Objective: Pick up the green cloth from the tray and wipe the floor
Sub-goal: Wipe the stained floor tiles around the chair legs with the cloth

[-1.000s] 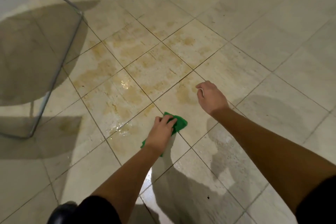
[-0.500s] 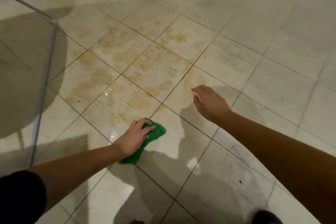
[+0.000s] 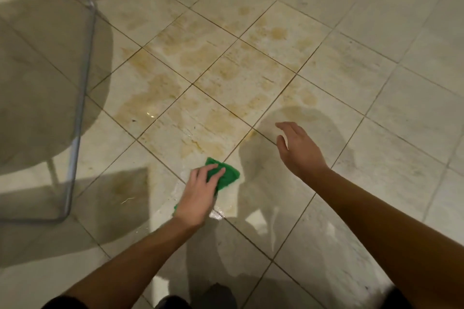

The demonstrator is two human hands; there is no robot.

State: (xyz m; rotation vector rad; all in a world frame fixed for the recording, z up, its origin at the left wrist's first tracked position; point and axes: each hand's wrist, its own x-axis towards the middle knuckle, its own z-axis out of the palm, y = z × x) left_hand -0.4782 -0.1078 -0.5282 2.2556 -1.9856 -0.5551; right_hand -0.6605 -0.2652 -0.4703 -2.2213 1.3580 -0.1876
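Note:
The green cloth [image 3: 227, 175] lies flat on the pale tiled floor [image 3: 351, 88], at the near edge of a wide patch of yellow-brown stains [image 3: 226, 75]. My left hand [image 3: 200, 193] presses down on it with the fingers laid straight across the top; most of the cloth is hidden under the palm. My right hand [image 3: 298, 148] hovers above the floor to the right of the cloth, fingers loosely spread and holding nothing. No tray is in view.
A glass table top with a rounded corner [image 3: 75, 108] and a thin metal leg [image 3: 52, 170] stands at the left. Wet sheen [image 3: 218, 213] shows on the tile near the cloth. A dark shoe tip [image 3: 173, 302] is at the bottom edge.
My left hand has slid the cloth over the wet tile beside the stains, ending nearer my right hand. The camera view has swung, so the glass table appears larger at the left.

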